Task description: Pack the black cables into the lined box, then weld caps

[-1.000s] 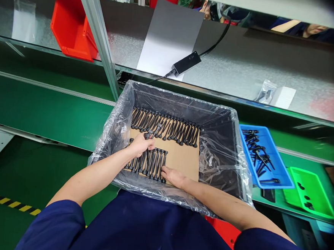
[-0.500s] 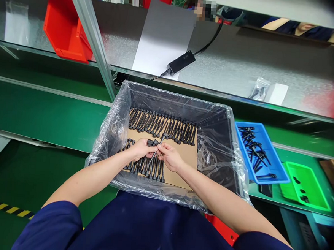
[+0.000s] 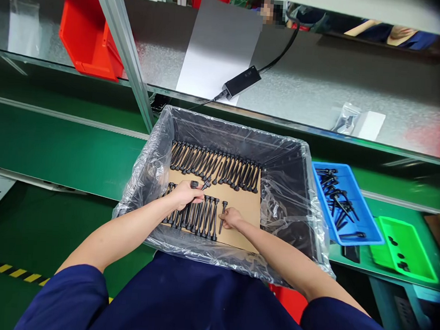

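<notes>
A black tub (image 3: 241,132) lined with clear plastic stands before me, with a cardboard sheet (image 3: 242,202) inside. On the sheet, black knob-headed rods form a far row (image 3: 214,164) and a near row (image 3: 205,216). My right hand (image 3: 233,218) pinches one black ribbed rod (image 3: 223,209) at the right end of the near row, its head pointing away from me. Above that row, my left hand (image 3: 183,195) is closed on black knob-headed rods (image 3: 205,184); their heads stick out past the fingers, and their shafts are mostly hidden.
To the right, a blue tray (image 3: 367,215) holds more black rods, and a green tray (image 3: 425,250) holds small black pieces. A metal shelf (image 3: 297,85) behind the tub carries a black box with a cable (image 3: 242,82), paper and a red bin (image 3: 85,40).
My hands have parted. The right moved toward me and to the right with one rod, now upright beside the near row. My left stayed nearly in place, still holding rods.
</notes>
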A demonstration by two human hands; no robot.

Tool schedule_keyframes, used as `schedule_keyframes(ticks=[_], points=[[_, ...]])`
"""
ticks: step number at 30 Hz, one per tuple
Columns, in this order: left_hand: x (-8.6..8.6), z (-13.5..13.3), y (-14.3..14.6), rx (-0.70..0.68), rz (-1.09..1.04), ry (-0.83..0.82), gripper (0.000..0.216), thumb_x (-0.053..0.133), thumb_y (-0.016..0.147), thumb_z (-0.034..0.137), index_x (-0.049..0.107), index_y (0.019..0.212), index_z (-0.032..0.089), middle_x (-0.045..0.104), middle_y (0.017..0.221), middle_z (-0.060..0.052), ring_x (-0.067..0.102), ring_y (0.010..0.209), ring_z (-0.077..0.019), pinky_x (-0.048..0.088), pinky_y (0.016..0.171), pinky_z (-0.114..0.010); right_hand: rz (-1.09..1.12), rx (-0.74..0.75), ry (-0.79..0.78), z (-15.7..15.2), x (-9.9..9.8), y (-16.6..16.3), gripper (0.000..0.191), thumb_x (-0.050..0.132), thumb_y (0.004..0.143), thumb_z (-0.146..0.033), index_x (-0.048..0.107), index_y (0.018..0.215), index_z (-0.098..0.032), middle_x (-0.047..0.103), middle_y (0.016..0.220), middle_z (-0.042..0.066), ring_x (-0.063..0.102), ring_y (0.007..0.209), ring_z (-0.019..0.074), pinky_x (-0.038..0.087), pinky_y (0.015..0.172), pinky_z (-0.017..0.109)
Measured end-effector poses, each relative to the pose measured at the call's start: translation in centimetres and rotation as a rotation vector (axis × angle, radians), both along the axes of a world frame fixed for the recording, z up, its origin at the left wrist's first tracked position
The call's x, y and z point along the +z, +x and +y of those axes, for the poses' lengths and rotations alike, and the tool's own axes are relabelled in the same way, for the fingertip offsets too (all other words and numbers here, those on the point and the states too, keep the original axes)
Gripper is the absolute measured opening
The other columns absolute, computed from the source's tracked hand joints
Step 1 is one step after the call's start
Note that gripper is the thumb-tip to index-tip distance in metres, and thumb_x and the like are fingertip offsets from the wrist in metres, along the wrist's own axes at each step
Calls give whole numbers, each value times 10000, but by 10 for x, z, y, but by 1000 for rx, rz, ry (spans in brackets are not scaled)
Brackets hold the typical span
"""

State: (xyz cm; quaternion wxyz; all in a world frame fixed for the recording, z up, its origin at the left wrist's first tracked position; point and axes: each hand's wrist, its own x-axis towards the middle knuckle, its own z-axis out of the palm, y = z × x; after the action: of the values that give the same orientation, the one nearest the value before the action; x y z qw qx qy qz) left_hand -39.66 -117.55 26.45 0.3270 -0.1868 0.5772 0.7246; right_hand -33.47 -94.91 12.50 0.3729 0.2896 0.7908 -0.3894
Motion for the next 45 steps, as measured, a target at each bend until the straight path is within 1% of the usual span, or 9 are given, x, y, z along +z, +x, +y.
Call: schedule_keyframes(ticks=[7, 12, 15, 19, 24, 28, 32, 36, 45], points=[[-2, -4, -2, 6, 145, -138, 115, 739, 674, 112, 707, 785, 113, 689, 670, -52, 636, 678, -130, 502, 778, -304, 23, 134, -68, -3, 8, -4, 272, 658, 780, -267, 463, 610, -183, 561, 466, 13, 568, 439, 122, 443, 420, 188], [-1, -3, 0, 25, 179, -116, 98, 741, 671, 155, 714, 760, 122, 705, 681, -59, 631, 681, -137, 466, 812, -307, 161, 136, -90, 7, 46, -17, 169, 593, 813, -270, 566, 696, -152, 563, 552, 3, 499, 446, 82, 377, 411, 169], [-1, -1, 4, -45, 145, -44, 148, 758, 649, 180, 718, 777, 117, 712, 712, -66, 600, 649, -128, 454, 756, -294, 376, -13, -423, -16, 83, -21, 233, 605, 820, -362, 611, 953, -171, 587, 708, -9, 481, 507, 70, 374, 433, 171], [0, 1, 11, -122, 148, 75, 211, 795, 606, 242, 713, 751, 111, 681, 678, -40, 576, 648, -121, 437, 726, -280, 432, -283, -894, -64, 124, -17, 475, 750, 709, -414, 574, 1105, -221, 481, 637, -66, 399, 471, 61, 311, 405, 170], [-2, -2, 4, -14, 210, -74, 227, 790, 621, 302, 685, 715, 124, 636, 638, -9, 550, 623, -114, 432, 691, -266, 490, -367, -866, -58, 139, -21, 403, 756, 696, -470, 564, 921, -197, 440, 596, -75, 375, 455, 54, 307, 405, 169], [5, -6, -9, 177, 182, -128, 240, 727, 713, 364, 666, 781, 142, 675, 766, -40, 602, 720, -124, 448, 714, -255, 655, -76, -436, 4, 121, -28, 279, 585, 841, -427, 535, 980, -190, 567, 684, -15, 490, 491, 100, 408, 465, 222], [16, -6, -9, 122, 96, 26, 235, 674, 775, 370, 603, 799, 147, 587, 612, 2, 552, 553, -97, 441, 577, -237, 590, 665, 81, 42, 83, -9, 146, 490, 825, -117, 607, 901, -159, 654, 849, 79, 622, 755, 176, 476, 706, 284], [13, 0, 2, -24, 135, 30, 226, 750, 700, 256, 557, 721, 142, 483, 544, 52, 447, 455, -53, 388, 490, -203, 338, 1205, 312, 34, 51, 20, 251, 449, 812, -43, 656, 908, -146, 673, 928, 135, 643, 856, 236, 469, 723, 300], [2, 2, 7, -90, 149, -21, 144, 695, 741, 196, 565, 753, 136, 506, 578, 45, 454, 463, -51, 391, 496, -201, 312, 1240, 121, 12, 31, 32, 282, 430, 802, -50, 669, 896, -167, 680, 922, 76, 631, 824, 169, 456, 750, 235]])
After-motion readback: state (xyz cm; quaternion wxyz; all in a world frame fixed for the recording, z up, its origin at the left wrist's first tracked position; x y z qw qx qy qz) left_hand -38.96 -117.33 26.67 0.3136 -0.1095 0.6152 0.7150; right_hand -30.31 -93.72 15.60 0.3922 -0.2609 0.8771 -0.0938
